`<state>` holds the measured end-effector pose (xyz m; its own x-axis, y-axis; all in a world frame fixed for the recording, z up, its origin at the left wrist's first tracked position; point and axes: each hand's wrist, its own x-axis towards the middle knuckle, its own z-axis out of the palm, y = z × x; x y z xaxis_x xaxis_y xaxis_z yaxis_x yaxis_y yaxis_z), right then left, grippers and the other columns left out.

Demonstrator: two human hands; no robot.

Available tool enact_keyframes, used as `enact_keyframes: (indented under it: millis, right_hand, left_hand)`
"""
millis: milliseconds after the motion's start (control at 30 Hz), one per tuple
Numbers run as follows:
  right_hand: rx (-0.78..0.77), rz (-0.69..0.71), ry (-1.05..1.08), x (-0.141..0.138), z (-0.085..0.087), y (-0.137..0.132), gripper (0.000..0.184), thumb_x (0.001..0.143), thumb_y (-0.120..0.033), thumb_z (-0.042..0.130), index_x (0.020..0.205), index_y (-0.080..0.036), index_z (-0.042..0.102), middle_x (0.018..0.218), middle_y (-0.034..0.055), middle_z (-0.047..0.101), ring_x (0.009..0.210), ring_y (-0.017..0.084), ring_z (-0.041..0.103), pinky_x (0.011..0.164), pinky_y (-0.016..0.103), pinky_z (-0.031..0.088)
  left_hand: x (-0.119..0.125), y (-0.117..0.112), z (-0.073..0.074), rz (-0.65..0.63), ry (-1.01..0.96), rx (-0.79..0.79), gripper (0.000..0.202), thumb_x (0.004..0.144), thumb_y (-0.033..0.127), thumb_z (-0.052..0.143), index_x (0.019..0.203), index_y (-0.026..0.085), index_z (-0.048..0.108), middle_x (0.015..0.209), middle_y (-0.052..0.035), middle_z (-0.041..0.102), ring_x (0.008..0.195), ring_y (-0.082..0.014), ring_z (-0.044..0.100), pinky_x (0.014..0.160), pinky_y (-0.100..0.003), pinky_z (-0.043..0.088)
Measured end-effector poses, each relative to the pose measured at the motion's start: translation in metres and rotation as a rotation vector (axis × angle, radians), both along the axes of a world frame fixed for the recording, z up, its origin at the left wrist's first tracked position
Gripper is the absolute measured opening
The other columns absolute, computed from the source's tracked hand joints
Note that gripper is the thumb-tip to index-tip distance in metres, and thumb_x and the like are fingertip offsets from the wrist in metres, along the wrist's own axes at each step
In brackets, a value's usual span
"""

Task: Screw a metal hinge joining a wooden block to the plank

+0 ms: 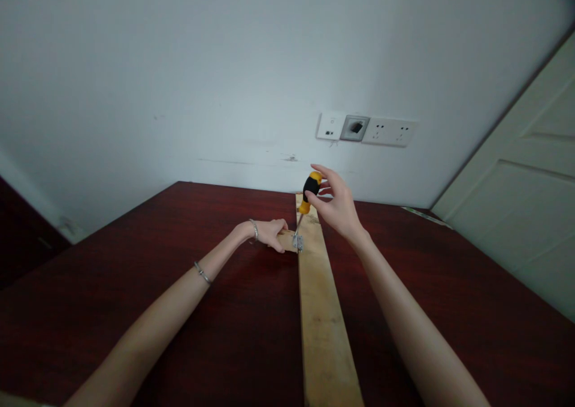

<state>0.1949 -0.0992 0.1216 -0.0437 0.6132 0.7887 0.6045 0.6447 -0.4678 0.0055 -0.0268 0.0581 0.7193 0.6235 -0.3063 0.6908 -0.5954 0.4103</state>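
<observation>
A long wooden board (321, 311) runs from the front edge of the view towards the wall. A small metal hinge (298, 243) lies across the joint between this board and a short wooden piece (287, 240) on its left side. My left hand (272, 233) is wrapped round the short piece, thumb on the near side. In my right hand (336, 200) is a yellow and black screwdriver (311, 187), gripped by its handle between thumb and fingers. Its shaft slants down to the left, with the tip at the hinge. Any screw under the tip is too small to make out.
The boards lie on a dark red tabletop (215, 335) against a white wall (179, 84). Wall sockets (389, 131) are above the table's back edge. A pale panelled door (530, 203) stands at the right, and a thin strip (426, 216) lies near the back right edge.
</observation>
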Motion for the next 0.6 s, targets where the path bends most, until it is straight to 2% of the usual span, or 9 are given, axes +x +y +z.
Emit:
enact_keyframes:
  millis: [67,133,267,367,500,600]
  right_hand:
    - [-0.012,0.029,0.014,-0.0006,0.0001,-0.0007,0.054,0.076,-0.016,0.057,0.129,-0.029,0.05,0.115,0.0065,0.058,0.09,0.019,0.059,0.075,0.036,0.055]
    - [-0.017,0.033,-0.012,-0.0011,0.0005,-0.0017,0.051,0.077,-0.02,0.059,0.127,-0.028,0.052,0.116,0.0069,0.057,0.094,0.02,0.058,0.075,0.036,0.055]
    - [0.0,-0.043,-0.072,0.0,0.0007,-0.0018,0.045,0.078,-0.032,0.067,0.122,-0.028,0.058,0.105,0.0062,0.053,0.08,0.016,0.056,0.071,0.035,0.055]
    - [0.009,-0.051,-0.06,0.002,-0.0008,0.0009,0.047,0.078,-0.029,0.066,0.124,-0.028,0.056,0.104,0.0055,0.055,0.072,0.014,0.055,0.069,0.035,0.055]
    - [0.02,-0.019,-0.009,0.0025,-0.0036,0.0047,0.053,0.077,-0.023,0.062,0.129,-0.028,0.049,0.116,0.0076,0.059,0.078,0.017,0.059,0.068,0.036,0.055]
    - [0.012,-0.016,0.024,0.0014,-0.0047,0.0057,0.052,0.076,-0.021,0.06,0.127,-0.026,0.05,0.121,0.0085,0.06,0.081,0.018,0.061,0.068,0.036,0.055]
  left_hand:
    - [-0.0001,-0.0009,0.0013,0.0,-0.006,-0.008,0.074,0.053,0.047,0.068,0.114,0.013,0.043,0.115,-0.0122,0.054,0.1,-0.0261,0.057,0.077,-0.029,0.047]
    - [0.0,-0.0017,0.0028,-0.006,0.0,-0.016,0.074,0.053,0.048,0.068,0.113,0.013,0.043,0.114,-0.0127,0.054,0.099,-0.0263,0.057,0.076,-0.029,0.047]
    - [0.0002,-0.003,0.005,-0.009,0.004,-0.035,0.074,0.053,0.048,0.068,0.113,0.013,0.044,0.111,-0.0122,0.057,0.097,-0.0269,0.058,0.074,-0.029,0.047]
    - [0.0001,-0.0034,0.0055,-0.002,-0.006,-0.047,0.072,0.053,0.047,0.068,0.112,0.014,0.043,0.112,-0.0119,0.056,0.096,-0.0262,0.058,0.074,-0.03,0.047]
    - [-0.0001,-0.0031,0.0046,0.003,-0.005,-0.042,0.072,0.054,0.046,0.069,0.113,0.014,0.043,0.112,-0.0119,0.055,0.092,-0.0242,0.059,0.072,-0.029,0.047]
    - [0.0,-0.0019,0.0026,0.006,-0.01,-0.066,0.072,0.055,0.045,0.069,0.114,0.014,0.042,0.112,-0.0116,0.056,0.088,-0.023,0.06,0.068,-0.028,0.048]
